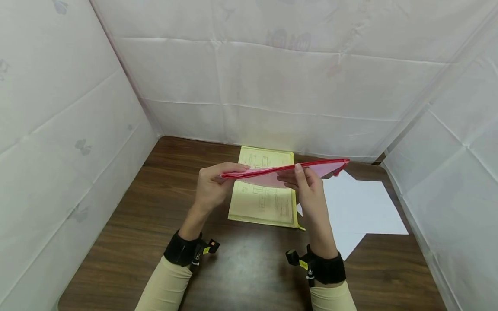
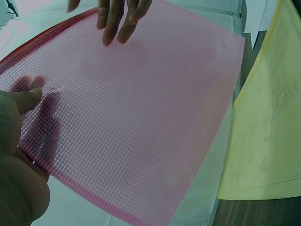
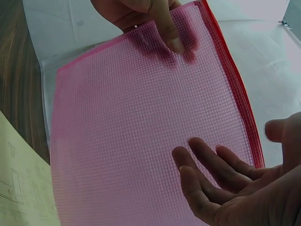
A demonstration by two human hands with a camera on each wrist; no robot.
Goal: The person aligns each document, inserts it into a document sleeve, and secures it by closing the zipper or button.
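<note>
Even, soft light; your views are mostly sharp.
Your wrist views bend at the edges, and the nearest fingers (image 2: 19,155) blur slightly.

Both forearms reach forward in beige sleeves, each wrist wearing a black strap. Left hand (image 1: 212,185) raised, thumb and fingers curled into a pinch on the corner of a pink mesh pouch (image 1: 288,172). Right hand (image 1: 307,188) raised beside it, fingers straight beneath the pouch, thumb on its red upper edge.
</note>
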